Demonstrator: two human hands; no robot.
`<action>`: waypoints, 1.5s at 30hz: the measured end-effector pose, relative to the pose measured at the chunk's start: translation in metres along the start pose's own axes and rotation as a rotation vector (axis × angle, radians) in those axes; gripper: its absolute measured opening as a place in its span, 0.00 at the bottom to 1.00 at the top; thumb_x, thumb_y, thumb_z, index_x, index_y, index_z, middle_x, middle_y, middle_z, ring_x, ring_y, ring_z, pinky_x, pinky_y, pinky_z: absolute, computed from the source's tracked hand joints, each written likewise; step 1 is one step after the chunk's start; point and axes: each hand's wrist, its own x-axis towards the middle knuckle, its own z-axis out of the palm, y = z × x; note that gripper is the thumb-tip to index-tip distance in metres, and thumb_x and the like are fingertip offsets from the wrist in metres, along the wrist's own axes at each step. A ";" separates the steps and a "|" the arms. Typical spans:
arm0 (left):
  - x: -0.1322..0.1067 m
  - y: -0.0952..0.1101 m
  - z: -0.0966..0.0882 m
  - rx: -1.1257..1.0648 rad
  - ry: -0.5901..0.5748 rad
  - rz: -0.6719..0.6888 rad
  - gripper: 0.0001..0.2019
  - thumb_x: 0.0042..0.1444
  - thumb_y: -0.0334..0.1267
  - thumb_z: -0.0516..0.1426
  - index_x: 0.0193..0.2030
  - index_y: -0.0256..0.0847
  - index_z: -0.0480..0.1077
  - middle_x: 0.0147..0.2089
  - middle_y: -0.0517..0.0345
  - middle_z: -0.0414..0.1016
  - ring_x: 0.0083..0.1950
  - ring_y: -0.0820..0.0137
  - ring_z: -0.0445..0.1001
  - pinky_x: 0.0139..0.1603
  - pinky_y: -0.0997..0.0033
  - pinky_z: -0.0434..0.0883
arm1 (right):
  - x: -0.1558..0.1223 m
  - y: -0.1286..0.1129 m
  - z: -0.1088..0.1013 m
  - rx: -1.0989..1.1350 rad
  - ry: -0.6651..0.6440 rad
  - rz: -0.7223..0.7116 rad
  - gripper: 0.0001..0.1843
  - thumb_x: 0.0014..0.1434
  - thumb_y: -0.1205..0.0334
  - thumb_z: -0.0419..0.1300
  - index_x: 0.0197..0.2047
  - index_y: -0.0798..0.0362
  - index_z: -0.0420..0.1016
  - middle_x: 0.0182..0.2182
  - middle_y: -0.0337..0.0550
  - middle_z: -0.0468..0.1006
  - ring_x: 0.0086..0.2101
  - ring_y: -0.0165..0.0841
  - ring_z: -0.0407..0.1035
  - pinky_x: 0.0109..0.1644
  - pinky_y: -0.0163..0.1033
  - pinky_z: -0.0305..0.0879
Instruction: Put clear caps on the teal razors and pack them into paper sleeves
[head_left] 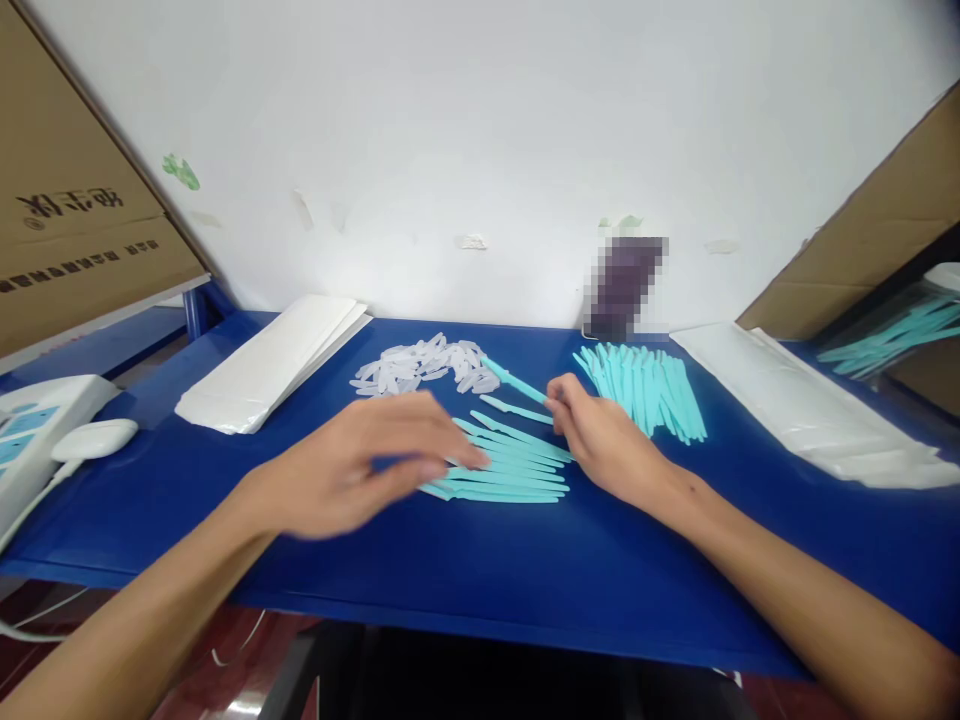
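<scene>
In the head view, my right hand [592, 425] pinches one turquoise eyebrow razor [516, 381] by its handle end. The razor points up and left, its far end close to a heap of clear plastic caps [401, 368]. My left hand [375, 455], a little blurred, hovers with thumb and fingers apart and nothing seen between them. Below its fingertips, several loose turquoise razors [517, 485] lie fanned out on the blue table [465, 570]; the left hand hides part of them. To the right of my right hand lies a dense row of similar razors [645, 392].
White plastic packets lie at the left [277, 360] and the right [810, 410]. A pixelated dark object [626, 285] leans on the wall. Cardboard boxes stand at the left [82, 200] and right [862, 220]. A power strip [52, 430] with a white plug sits at the left edge.
</scene>
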 end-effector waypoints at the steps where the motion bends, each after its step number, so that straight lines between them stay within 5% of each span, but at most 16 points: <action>1: 0.007 -0.009 0.001 -0.069 -0.038 0.018 0.13 0.70 0.38 0.52 0.52 0.53 0.77 0.48 0.56 0.81 0.45 0.68 0.79 0.44 0.67 0.77 | 0.000 0.001 -0.001 0.040 0.018 0.015 0.08 0.73 0.57 0.40 0.43 0.48 0.55 0.22 0.34 0.65 0.19 0.32 0.57 0.24 0.37 0.47; 5: 0.030 -0.057 0.019 -0.071 0.026 0.042 0.12 0.66 0.35 0.55 0.51 0.46 0.77 0.47 0.54 0.80 0.47 0.67 0.78 0.48 0.63 0.76 | -0.001 0.007 -0.001 0.066 0.078 0.026 0.09 0.73 0.55 0.40 0.44 0.48 0.55 0.19 0.29 0.57 0.18 0.31 0.52 0.23 0.37 0.46; 11: 0.034 -0.101 0.053 0.460 -0.045 -0.138 0.18 0.68 0.45 0.51 0.52 0.39 0.77 0.51 0.44 0.74 0.47 0.59 0.72 0.47 0.55 0.71 | 0.001 0.011 0.002 0.081 0.083 0.042 0.13 0.72 0.53 0.43 0.48 0.49 0.62 0.17 0.30 0.62 0.17 0.32 0.58 0.24 0.38 0.50; 15: 0.032 -0.100 0.063 0.577 -0.088 -0.182 0.18 0.69 0.45 0.51 0.52 0.42 0.78 0.50 0.46 0.70 0.47 0.58 0.68 0.48 0.57 0.68 | 0.002 0.011 0.005 0.045 0.098 0.028 0.16 0.72 0.51 0.44 0.44 0.51 0.67 0.19 0.35 0.68 0.19 0.33 0.61 0.29 0.40 0.55; 20: 0.029 -0.099 0.062 0.592 -0.043 -0.161 0.15 0.69 0.42 0.52 0.46 0.42 0.81 0.48 0.46 0.70 0.44 0.59 0.66 0.42 0.60 0.66 | 0.003 0.009 0.003 -0.045 0.146 -0.051 0.15 0.72 0.54 0.46 0.40 0.50 0.70 0.26 0.40 0.73 0.32 0.38 0.67 0.47 0.49 0.57; 28: 0.025 -0.093 0.061 0.465 0.187 -0.077 0.10 0.68 0.38 0.53 0.45 0.40 0.76 0.45 0.50 0.77 0.42 0.64 0.69 0.43 0.61 0.67 | -0.004 0.009 -0.007 -0.029 0.237 -0.128 0.14 0.72 0.56 0.48 0.41 0.52 0.71 0.35 0.44 0.73 0.32 0.35 0.67 0.37 0.41 0.60; 45: 0.024 -0.081 0.062 0.222 0.275 0.040 0.05 0.68 0.32 0.55 0.46 0.39 0.72 0.42 0.53 0.78 0.44 0.67 0.74 0.46 0.65 0.71 | -0.001 0.018 -0.002 -0.275 0.217 -0.217 0.15 0.74 0.60 0.46 0.49 0.53 0.73 0.35 0.44 0.78 0.30 0.34 0.71 0.29 0.37 0.57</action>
